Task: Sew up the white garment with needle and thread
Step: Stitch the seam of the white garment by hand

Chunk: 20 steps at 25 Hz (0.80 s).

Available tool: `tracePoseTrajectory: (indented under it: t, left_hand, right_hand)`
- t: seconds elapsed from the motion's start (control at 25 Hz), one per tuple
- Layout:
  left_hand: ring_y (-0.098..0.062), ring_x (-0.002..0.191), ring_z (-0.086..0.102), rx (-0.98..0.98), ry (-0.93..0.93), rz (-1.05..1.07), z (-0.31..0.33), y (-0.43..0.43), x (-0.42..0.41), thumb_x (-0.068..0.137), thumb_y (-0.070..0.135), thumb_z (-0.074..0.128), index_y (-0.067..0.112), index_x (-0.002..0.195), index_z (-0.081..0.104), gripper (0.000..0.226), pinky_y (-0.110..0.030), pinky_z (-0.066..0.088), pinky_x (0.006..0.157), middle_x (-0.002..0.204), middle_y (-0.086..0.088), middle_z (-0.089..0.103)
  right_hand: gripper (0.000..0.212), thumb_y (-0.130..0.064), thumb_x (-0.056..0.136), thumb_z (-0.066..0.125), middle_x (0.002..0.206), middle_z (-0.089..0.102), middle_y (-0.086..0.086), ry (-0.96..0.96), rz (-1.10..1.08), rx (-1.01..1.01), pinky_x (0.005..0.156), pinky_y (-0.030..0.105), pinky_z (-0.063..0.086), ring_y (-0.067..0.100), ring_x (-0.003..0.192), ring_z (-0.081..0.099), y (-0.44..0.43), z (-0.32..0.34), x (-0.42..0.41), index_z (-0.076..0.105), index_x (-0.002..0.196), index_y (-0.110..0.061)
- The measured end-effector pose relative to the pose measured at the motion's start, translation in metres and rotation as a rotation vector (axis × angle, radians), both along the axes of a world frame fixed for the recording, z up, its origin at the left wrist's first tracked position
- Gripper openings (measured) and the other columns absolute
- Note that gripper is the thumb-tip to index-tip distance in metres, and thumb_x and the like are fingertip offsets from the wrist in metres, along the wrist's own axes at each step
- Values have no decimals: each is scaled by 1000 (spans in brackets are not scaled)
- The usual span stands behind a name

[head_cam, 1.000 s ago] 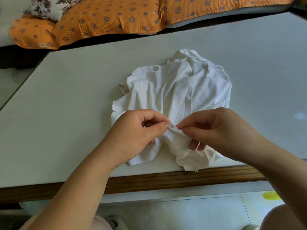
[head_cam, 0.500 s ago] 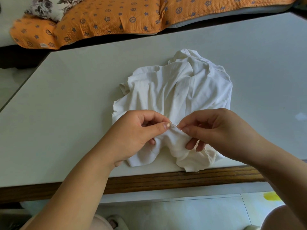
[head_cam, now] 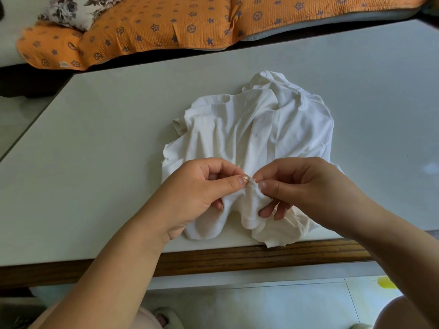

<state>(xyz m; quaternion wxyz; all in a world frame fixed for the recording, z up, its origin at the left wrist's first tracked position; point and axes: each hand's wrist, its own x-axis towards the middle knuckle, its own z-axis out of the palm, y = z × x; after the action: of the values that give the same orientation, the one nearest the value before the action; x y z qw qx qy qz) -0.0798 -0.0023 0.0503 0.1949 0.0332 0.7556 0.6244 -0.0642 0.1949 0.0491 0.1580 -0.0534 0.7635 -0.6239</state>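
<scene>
STITCHING IN HAND: A white garment (head_cam: 256,129) was seen bunched on the near half of a pale table (head_cam: 107,138), its bulk spread toward 12 o'clock from the hands and one loose corner reaching the wooden front edge at 6 o'clock. A small raised fold (head_cam: 252,187) of the cloth was pinched from both sides. It was nipped from 9 o'clock by the thumb and forefinger of the left hand (head_cam: 197,193), and from 3 o'clock by the thumb and forefinger of the right hand (head_cam: 306,186). The two thumb tips were held just beside each other, with only the frayed ridge between them. The other fingers of each hand were curled under the fabric. The ridge was judged to run roughly from 12 to 6 o'clock, across the line joining the hands, so any stitch would have to be passed along the 3-to-9 line. Neither hand was placed nearer than the other, the fold being met by both at once. No needle or thread could be made out, and whether one was hidden within the right-hand pinch could not be told. An orange patterned cushion (head_cam: 154,29) was seen well apart at 11 o'clock, beyond the table's far edge.
</scene>
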Motion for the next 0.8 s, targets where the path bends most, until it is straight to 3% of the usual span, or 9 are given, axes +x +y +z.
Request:
tracePoseTrajectory:
  t: [0.16, 0.28, 0.44, 0.56, 0.68, 0.8]
  left_hand:
    - [-2, 63, 58, 9, -16, 29, -3, 2, 0, 69, 28, 74, 16, 82, 74, 18, -18, 47, 55, 71, 5, 68]
    - [-1, 61, 56, -13, -18, 34, -6, 5, 0, 80, 19, 73, 15, 82, 74, 4, -18, 46, 53, 71, 5, 67]
    - [-7, 66, 56, -27, -47, 30, -10, 7, -1, 77, 28, 73, 16, 84, 74, 14, -19, 45, 54, 74, 1, 68]
    - [-6, 66, 58, -37, -56, 19, -10, 8, 0, 76, 29, 73, 14, 86, 74, 18, -19, 45, 54, 74, 1, 69]
    - [-5, 61, 55, -10, -61, 55, -8, 8, -1, 72, 30, 74, 12, 85, 73, 22, -17, 43, 53, 69, 2, 66]
    - [-13, 67, 53, 27, -64, 58, -8, 6, -1, 63, 37, 74, 10, 88, 74, 37, -21, 43, 57, 73, -2, 66]
  right_hand:
    - [10, -9, 89, 66, 75, 69, 19, 8, -51, -3, 54, 24, 58, 25, 61, 73, -2, -3, 1, 74, 86, -15]
    - [6, -15, 92, 63, 69, 70, 6, 35, -20, 36, 64, 28, 60, 22, 65, 74, -4, -5, 3, 68, 94, -17]
    - [10, -16, 97, 54, 71, 72, 3, 98, 9, 18, 71, 35, 60, 20, 72, 75, -9, -9, 7, 62, 98, -21]
    - [9, -18, 97, 56, 70, 72, 6, 135, -35, 5, 67, 34, 61, 21, 69, 74, -14, -10, 8, 63, 92, -17]
    - [9, -15, 93, 60, 68, 71, 9, 49, -119, -133, 58, 30, 59, 27, 67, 74, -11, -8, 3, 66, 91, -9]
    - [13, -16, 89, 64, 70, 71, 8, -2, -110, -203, 56, 28, 58, 27, 68, 74, -8, -5, 1, 71, 91, -6]
